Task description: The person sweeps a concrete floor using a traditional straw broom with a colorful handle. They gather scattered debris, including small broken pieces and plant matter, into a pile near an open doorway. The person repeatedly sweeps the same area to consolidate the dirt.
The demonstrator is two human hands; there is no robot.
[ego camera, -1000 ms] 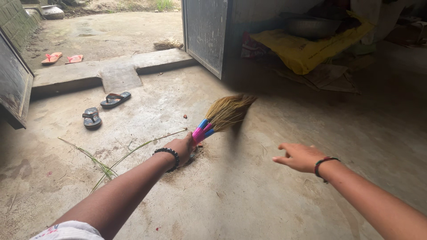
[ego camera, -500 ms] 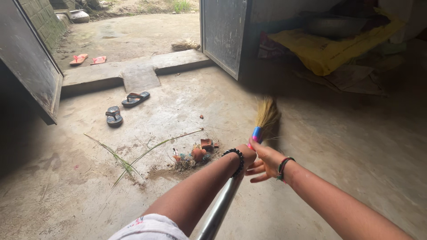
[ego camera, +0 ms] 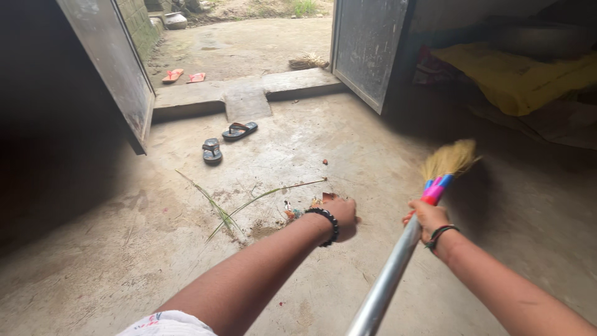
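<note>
Gripping: the right hand (ego camera: 428,219) is closed round the broom (ego camera: 407,246) high on its metal handle, just below the pink and blue binding; fingers wrapped tight.
Broom: silver handle slants from the bottom edge up to the right; straw head (ego camera: 449,159) lifted off the floor, well right of the litter.
Left hand (ego camera: 341,215): reaching forward and down, back of the hand up, fingers curled under and hidden; whether it holds anything cannot be told. A black bead bracelet sits on the wrist.
Litter (ego camera: 297,210): small heap of dirt and orange-brown scraps on the floor (ego camera: 155,261), just beside the left hand on its far-left side.
Stalks (ego camera: 249,202): long thin green stems lying on the floor left of the heap, one pointing at it.
Sack (ego camera: 516,78): yellow, crumpled, flat-lying at the upper right, against the dark wall; grey sheet under it.
Sandals (ego camera: 225,140): dark pair on the floor near the step, well beyond the hands.
Pink sandals (ego camera: 184,76): pair outside, past the step.
Doors: left door (ego camera: 115,59) and right door (ego camera: 367,46) both swung inward, grey.
Bundle (ego camera: 307,61): straw-coloured clump on the step (ego camera: 249,99) by the right door.
</note>
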